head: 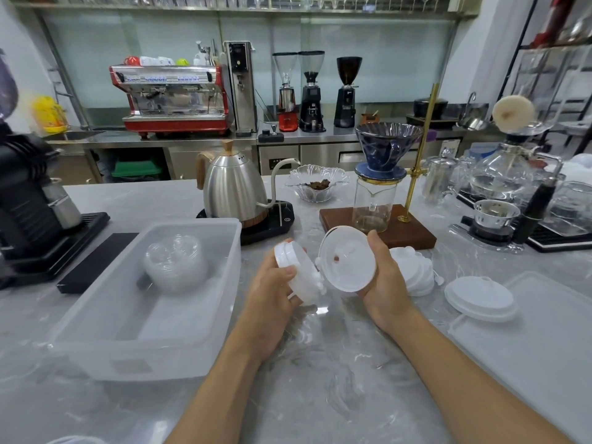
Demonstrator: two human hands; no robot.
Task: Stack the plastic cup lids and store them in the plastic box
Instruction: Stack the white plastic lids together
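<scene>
At 9 o'clock in the box (pixel 205 328), 1 stack of clear lids (pixel 174 262) stored. At centre, left hand (pixel 272 302) fingers clamped on small stack (pixel 296 272), right hand (pixel 386 283) fingers gripping 1 lid (pixel 347 259). At 3 o'clock on desk (pixel 320 379), loose lids (pixel 480 298) remaining; roughly halfway.

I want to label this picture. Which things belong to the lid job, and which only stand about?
Job: left hand holding lid stack; right hand holding lid; loose lids; box with clear lids.

Standing about: kettle, dripper, glass bowl, espresso machine.
</scene>
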